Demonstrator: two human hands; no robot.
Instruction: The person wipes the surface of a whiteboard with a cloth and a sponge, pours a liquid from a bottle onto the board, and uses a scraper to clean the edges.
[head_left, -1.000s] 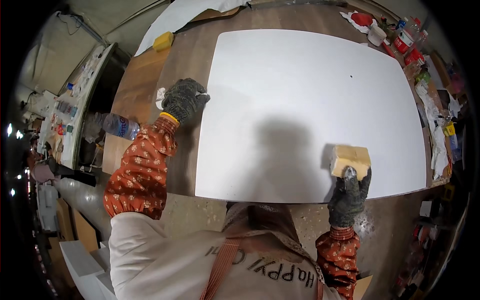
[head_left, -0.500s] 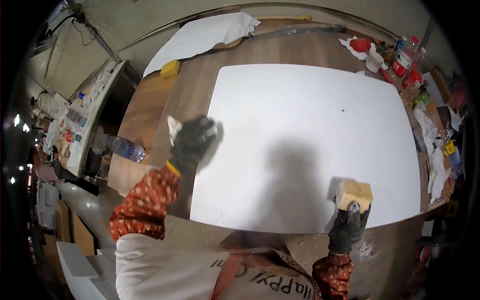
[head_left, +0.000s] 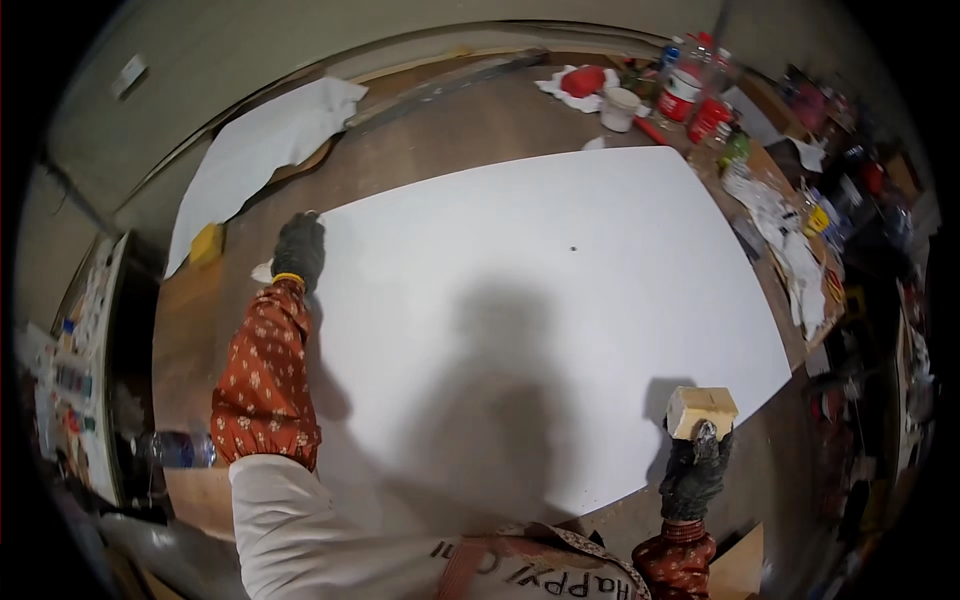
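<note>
A large white panel (head_left: 430,240) with rounded corners lies flat on the brown tabletop. At its far left corner is my left hand (head_left: 300,248) in a dark glove, closed around a crumpled white rag (head_left: 262,272) whose end sticks out beside the wrist. The rest of the rag is hidden under the glove. Near the panel's right front edge, my right hand (head_left: 697,470), also gloved, grips a pale yellow sponge block (head_left: 702,408) and holds it above the surface. A small dark spot (head_left: 573,249) shows on the panel.
Another yellow sponge (head_left: 207,244) sits at the left beside a white sheet (head_left: 255,140). Bottles (head_left: 682,85), a white cup (head_left: 620,108) and a red lump on crumpled paper (head_left: 583,82) crowd the far right. A plastic bottle (head_left: 178,450) lies left of my sleeve.
My left hand has moved away from me along the panel's left edge to its far corner, with the rag. My right hand keeps the sponge block near the front edge. The view has turned right.
</note>
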